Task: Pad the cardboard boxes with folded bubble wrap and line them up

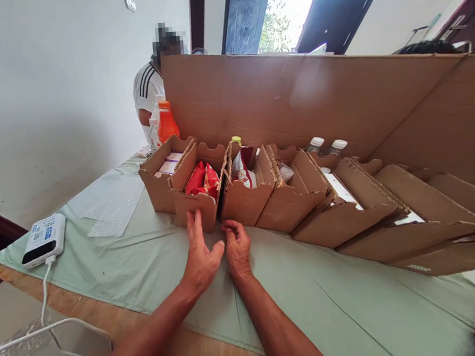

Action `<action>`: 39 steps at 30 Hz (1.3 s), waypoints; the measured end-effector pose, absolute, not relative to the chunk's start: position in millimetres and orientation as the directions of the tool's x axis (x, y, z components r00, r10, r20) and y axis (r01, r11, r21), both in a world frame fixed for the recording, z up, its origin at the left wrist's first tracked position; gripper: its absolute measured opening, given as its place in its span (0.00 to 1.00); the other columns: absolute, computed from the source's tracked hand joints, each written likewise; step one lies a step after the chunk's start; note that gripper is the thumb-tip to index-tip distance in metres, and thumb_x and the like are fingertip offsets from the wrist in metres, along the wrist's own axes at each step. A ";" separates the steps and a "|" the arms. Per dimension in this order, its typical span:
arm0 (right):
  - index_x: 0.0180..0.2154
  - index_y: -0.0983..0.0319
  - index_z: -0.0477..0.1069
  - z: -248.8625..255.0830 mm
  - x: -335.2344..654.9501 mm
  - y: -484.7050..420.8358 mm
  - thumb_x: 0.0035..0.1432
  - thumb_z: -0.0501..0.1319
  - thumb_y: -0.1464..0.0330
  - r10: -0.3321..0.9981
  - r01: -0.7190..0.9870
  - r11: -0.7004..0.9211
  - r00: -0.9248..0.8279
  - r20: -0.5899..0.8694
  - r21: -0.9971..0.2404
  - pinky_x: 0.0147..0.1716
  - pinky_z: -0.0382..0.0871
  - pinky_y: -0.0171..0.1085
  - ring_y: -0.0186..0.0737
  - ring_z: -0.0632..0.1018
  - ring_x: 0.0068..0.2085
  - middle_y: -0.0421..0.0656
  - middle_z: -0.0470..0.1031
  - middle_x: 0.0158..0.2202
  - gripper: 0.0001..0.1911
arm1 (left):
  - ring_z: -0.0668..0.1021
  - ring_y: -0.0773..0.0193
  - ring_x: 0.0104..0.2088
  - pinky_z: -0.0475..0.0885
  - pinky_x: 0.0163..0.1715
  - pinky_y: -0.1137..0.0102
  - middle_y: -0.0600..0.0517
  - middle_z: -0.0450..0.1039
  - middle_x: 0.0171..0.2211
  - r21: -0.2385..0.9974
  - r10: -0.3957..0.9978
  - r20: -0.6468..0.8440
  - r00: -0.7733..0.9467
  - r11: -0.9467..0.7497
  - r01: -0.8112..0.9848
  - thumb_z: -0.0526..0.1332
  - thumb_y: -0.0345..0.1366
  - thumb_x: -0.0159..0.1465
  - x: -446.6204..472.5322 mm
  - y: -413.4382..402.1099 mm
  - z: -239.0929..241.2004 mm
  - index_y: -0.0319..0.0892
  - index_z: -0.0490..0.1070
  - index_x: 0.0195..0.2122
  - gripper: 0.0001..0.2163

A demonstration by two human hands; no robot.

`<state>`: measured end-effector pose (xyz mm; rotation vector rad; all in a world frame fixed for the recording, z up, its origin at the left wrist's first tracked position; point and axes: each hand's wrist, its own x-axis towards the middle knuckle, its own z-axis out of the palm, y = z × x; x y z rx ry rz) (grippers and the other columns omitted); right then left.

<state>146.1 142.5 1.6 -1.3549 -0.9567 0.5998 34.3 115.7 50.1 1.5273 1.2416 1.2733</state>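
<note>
The extended fingers of my left hand [200, 262] rest against the front of a cardboard box [186, 206], with the thumb spread to the right. Red and orange packets [203, 177] fill that box. By its lower right corner, my right hand [238, 248] is loosely curled with its fingers apart; nothing shows in it, and whether its fingertips touch the cardboard is unclear. Just to the right stands another cardboard box [245, 202] containing a white and dark red packet [243, 172]. A box with white and purple cartons [169, 164] adjoins on the left.
More open cardboard boxes [346, 224] lean in a row to the right, before a tall cardboard panel [297, 98]. An orange bottle [167, 123] stands behind the left box. A white device [44, 240] with a cable lies on the green cloth [146, 266]. A person [148, 89] is beyond.
</note>
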 end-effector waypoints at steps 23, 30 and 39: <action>0.53 0.60 0.75 34.4 139.6 159.3 0.53 0.57 0.66 0.956 0.519 0.222 0.052 0.289 -0.826 0.54 0.72 0.50 0.49 0.80 0.53 0.51 0.79 0.54 0.25 | 0.74 0.50 0.61 0.74 0.58 0.53 0.44 0.80 0.51 0.825 0.828 0.381 0.411 -0.505 0.254 0.60 0.32 0.67 -51.8 33.3 -6.1 0.46 0.72 0.56 0.16; 0.55 0.58 0.73 114.0 103.5 160.0 0.61 0.56 0.65 0.939 0.605 0.322 -0.104 0.329 -0.728 0.41 0.73 0.39 0.40 0.81 0.37 0.43 0.83 0.40 0.22 | 0.79 0.50 0.53 0.76 0.54 0.54 0.45 0.81 0.46 0.786 0.767 0.493 0.412 -0.595 0.168 0.59 0.27 0.62 -49.3 36.9 -5.9 0.45 0.71 0.54 0.18; 0.44 0.60 0.77 171.6 39.3 236.5 0.62 0.55 0.72 0.946 0.811 0.286 -0.153 0.287 -0.511 0.31 0.66 0.35 0.40 0.78 0.28 0.42 0.79 0.26 0.13 | 0.81 0.51 0.50 0.78 0.51 0.56 0.42 0.80 0.47 0.814 0.817 0.500 0.288 -0.557 0.167 0.58 0.27 0.62 -46.7 36.2 -5.3 0.43 0.74 0.51 0.16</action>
